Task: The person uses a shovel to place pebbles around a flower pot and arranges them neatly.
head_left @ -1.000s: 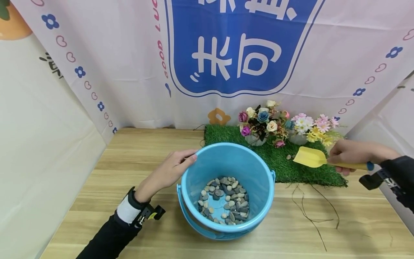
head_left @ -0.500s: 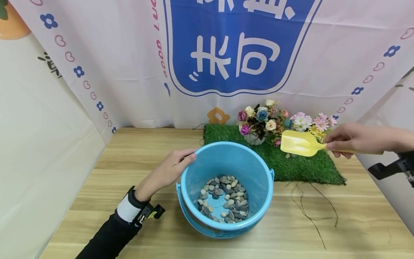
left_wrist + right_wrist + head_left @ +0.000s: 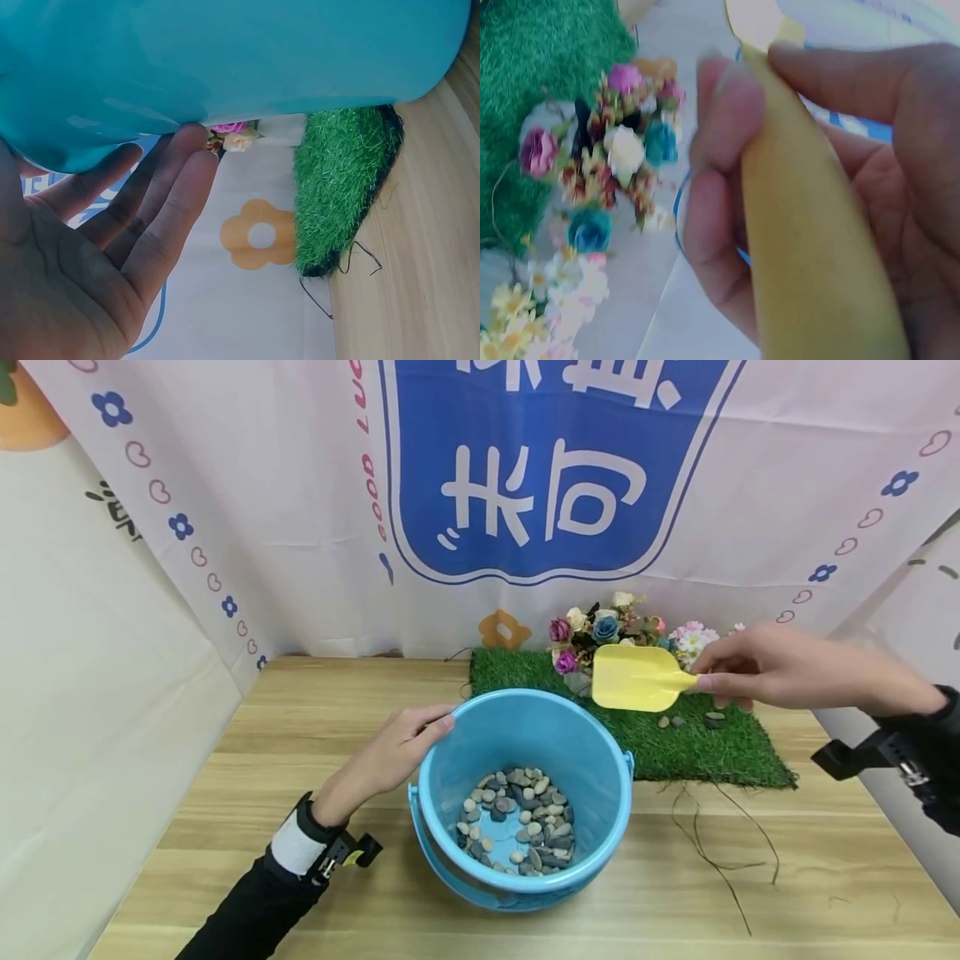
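Note:
A light-blue bucket [image 3: 442, 827] stands on the table, with grey and cream pebbles [image 3: 551, 835] over its bottom. My left hand [image 3: 386, 756] holds its rim at the upper left, thumb at the lip; in the left wrist view the fingers [image 3: 169, 217] lie along the outside wall. My right hand [image 3: 780, 668] grips the handle of a yellow toy shovel [image 3: 633, 678], raised over the grass mat just beyond the bucket. The shovel's blade points left and no pebbles show on it. In the right wrist view, fingers and thumb wrap the yellow handle [image 3: 802, 202].
A green artificial grass mat [image 3: 720, 760] lies behind and right of the bucket, with a few pebbles [image 3: 714, 718] on it. Artificial flowers [image 3: 606, 627] in pots stand at its back, partly covered by the shovel. Loose dark threads [image 3: 705, 852] trail across the table. A printed cloth [image 3: 322, 568] hangs behind.
My right hand has lifted the yellow toy shovel from low over the grass mat and carried it left toward the bucket. My left hand keeps its place on the rim.

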`<state>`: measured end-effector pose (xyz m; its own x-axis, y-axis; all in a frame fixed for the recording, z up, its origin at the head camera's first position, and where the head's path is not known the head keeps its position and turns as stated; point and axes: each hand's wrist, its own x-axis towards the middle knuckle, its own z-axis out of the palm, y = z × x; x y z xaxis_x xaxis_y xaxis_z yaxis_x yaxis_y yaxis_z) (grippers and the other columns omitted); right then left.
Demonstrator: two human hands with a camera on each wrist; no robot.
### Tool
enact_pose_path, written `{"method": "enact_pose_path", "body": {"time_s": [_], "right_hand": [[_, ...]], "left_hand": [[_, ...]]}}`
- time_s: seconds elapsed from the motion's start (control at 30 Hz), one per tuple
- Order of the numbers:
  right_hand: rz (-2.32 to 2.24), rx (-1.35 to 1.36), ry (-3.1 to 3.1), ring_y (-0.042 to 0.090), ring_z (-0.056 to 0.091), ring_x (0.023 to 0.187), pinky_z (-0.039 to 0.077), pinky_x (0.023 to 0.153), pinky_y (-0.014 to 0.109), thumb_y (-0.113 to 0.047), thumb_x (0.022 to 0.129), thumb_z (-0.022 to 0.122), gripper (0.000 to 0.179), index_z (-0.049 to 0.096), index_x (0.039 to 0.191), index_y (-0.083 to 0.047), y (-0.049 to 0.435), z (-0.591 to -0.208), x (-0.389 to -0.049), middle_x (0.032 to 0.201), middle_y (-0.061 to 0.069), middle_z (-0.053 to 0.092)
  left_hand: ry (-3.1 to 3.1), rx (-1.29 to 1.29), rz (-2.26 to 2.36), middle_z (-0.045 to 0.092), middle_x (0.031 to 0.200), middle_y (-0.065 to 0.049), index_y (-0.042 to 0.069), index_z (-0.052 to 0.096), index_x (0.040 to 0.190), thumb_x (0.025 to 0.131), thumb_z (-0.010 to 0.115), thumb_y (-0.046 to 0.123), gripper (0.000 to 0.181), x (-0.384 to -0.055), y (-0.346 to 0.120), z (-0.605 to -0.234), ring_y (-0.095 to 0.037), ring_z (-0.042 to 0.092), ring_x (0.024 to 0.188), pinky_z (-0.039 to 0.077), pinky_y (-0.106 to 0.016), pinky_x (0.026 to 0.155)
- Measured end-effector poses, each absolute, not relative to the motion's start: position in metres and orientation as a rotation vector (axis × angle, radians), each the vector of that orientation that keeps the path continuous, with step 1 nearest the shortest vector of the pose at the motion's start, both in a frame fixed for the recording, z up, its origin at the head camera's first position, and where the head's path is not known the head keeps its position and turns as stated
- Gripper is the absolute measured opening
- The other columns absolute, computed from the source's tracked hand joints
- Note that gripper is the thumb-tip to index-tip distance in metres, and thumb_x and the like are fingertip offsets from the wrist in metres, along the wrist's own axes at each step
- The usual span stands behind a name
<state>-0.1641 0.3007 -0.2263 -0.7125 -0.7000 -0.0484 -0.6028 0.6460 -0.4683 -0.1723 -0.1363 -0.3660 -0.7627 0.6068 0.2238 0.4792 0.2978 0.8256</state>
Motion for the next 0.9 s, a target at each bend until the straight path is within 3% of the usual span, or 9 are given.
{"method": "enact_pose_path", "body": {"time_s": [0.23,0.47,0.9], "right_hand": [[-0.592,-1.173,2.702,0.003,0.050,0.054,0.047,0.047,0.024,-0.024,0.095,0.054,0.009,0.062,0.097,-0.026,0.258,-0.225,-0.156,0.071,-0.013,0.056],[-0.332,-1.300,2.782,0.000,0.035,0.046,0.034,0.041,0.021,-0.029,0.092,0.057,0.014,0.054,0.079,-0.029,0.215,-0.230,-0.151,0.059,-0.015,0.038],[0.151,-1.424,2.834,0.008,0.037,0.046,0.029,0.039,0.022,-0.029,0.086,0.065,0.021,0.052,0.072,-0.022,0.154,-0.253,-0.151,0.058,-0.008,0.041]], "left_hand": [[2.431,0.997,1.477,0.064,0.107,-0.008,0.013,0.050,0.132,0.102,0.035,0.025,0.035,-0.169,-0.135,-0.361,-0.018,0.065,0.082,0.055,-0.030,0.065],[2.416,1.003,1.464,0.062,0.108,-0.018,-0.003,0.048,0.129,0.101,0.036,0.010,0.034,-0.153,-0.129,-0.332,-0.025,0.065,0.084,0.055,-0.028,0.067],[2.431,0.985,1.452,0.062,0.109,-0.018,-0.003,0.049,0.129,0.101,0.036,0.011,0.034,-0.153,-0.128,-0.330,-0.024,0.065,0.084,0.055,-0.028,0.066]]}}
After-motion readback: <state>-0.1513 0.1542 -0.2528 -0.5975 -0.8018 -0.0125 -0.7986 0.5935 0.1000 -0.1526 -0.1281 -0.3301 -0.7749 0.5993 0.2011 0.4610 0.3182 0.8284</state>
